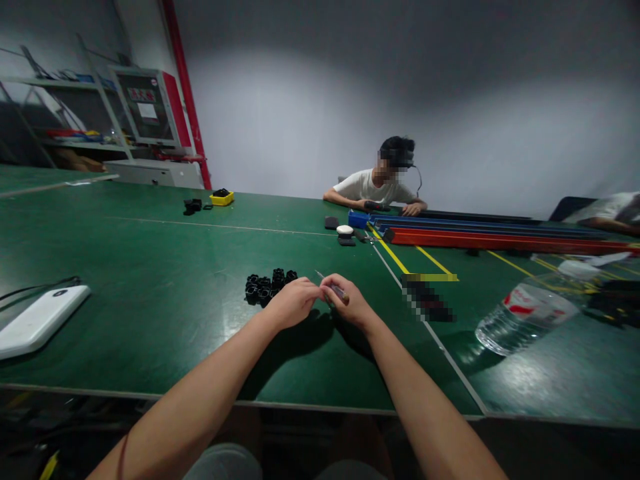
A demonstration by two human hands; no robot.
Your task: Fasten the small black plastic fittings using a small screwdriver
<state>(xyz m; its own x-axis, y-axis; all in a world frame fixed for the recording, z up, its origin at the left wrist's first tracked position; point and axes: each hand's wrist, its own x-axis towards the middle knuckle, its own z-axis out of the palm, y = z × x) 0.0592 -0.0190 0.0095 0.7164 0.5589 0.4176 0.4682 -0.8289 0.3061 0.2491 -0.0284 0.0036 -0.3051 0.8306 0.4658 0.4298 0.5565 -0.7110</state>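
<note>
My right hand point(349, 303) is closed around a slim hand tool point(341, 293) with a thin metal tip and a brownish, partly see-through handle. The tip points up and to the left. My left hand point(295, 301) meets it, fingers pinched together near the right fingertips; whatever lies between them is hidden. Just beyond the left hand, a cluster of small black ring-shaped parts point(264, 288) lies on the green table point(165, 293).
A white phone-like device point(47, 319) with a cable lies at left, a water bottle point(525, 310) at right. Farther back are a yellow tray point(221, 199), a white oval object point(345, 230), blue rails and a red rail point(500, 239). A person point(373, 187) sits opposite, another at far right.
</note>
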